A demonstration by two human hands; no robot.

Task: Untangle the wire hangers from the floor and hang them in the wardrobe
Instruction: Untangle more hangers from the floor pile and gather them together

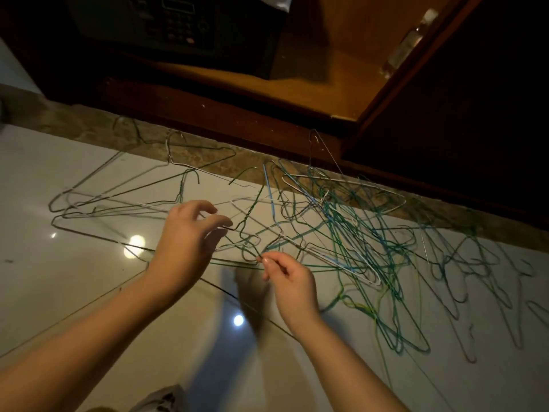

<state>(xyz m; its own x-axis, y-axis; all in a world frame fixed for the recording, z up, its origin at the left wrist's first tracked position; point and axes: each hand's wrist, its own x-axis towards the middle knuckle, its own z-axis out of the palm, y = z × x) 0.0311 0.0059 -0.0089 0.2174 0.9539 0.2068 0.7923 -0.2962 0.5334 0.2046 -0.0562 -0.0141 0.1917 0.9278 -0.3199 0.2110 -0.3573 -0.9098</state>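
A tangle of green, blue and white wire hangers point(350, 233) lies on the glossy tiled floor in front of the wardrobe point(297, 72). A looser group of grey-green hangers point(118, 200) spreads to the left. My left hand point(190, 233) hovers over the middle of the pile, thumb and fingers pinching a green hanger point(246, 218) near its twisted neck. My right hand point(285, 278) pinches a thin wire end point(260, 258) between thumb and forefinger, just below the left hand.
The wardrobe's open door point(430, 69) stands at the right, its wooden shelf lit orange. A dark safe with a keypad point(178, 22) sits inside at the top. A stone threshold strip point(225, 162) runs along the wardrobe base. Light spots reflect on the tiles.
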